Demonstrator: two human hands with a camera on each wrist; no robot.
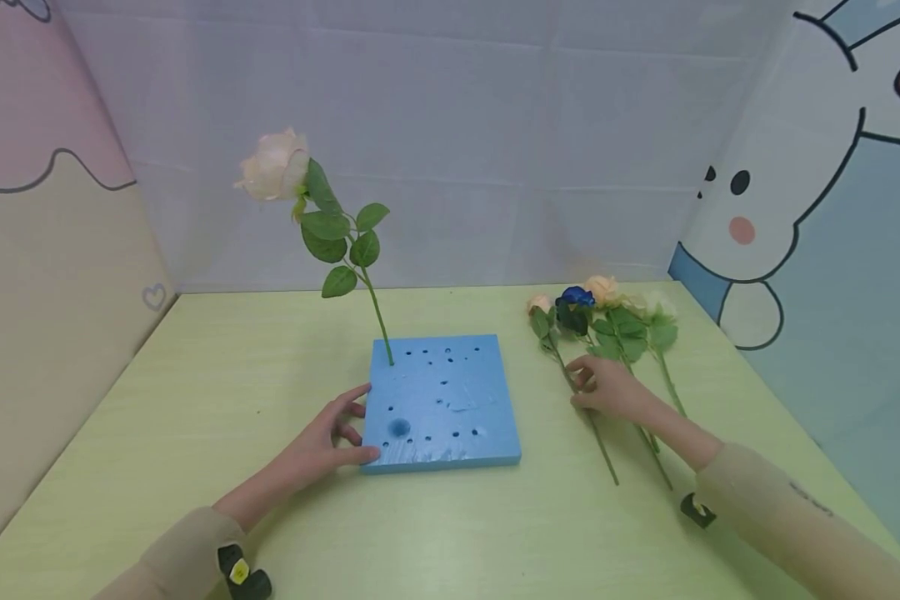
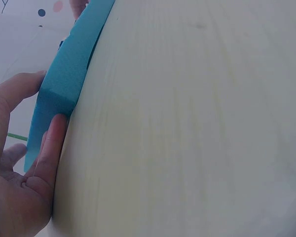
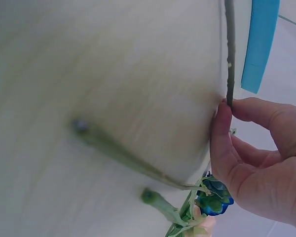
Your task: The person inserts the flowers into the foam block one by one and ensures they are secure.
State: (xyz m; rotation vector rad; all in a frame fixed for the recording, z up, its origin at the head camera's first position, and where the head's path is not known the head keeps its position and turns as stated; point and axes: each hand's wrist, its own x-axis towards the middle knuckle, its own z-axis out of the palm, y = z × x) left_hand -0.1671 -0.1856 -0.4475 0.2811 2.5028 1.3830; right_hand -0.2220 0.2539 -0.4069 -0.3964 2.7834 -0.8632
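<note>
A blue foam block (image 1: 457,396), dotted with holes, lies flat on the table. My left hand (image 1: 318,437) rests against its left side, thumb on the near corner and fingers along the side. A cream-white rose (image 1: 276,165) stands in the block's far left part, leaning left. To the right of the block, my right hand (image 1: 607,387) pinches the stem (image 3: 230,54) of a pale peach rose (image 1: 538,304) between thumb and index finger, close to the tabletop. Beside that hand lie a blue rose (image 1: 576,297), a peach rose (image 1: 602,289) and a whitish rose (image 1: 660,307).
Stems of the lying roses point toward the near side, partly under the right forearm. A pale wood-grain table (image 1: 270,358) bears everything. A white cloth backdrop (image 1: 450,150) hangs behind, with cartoon-printed panels (image 1: 862,317) at both sides.
</note>
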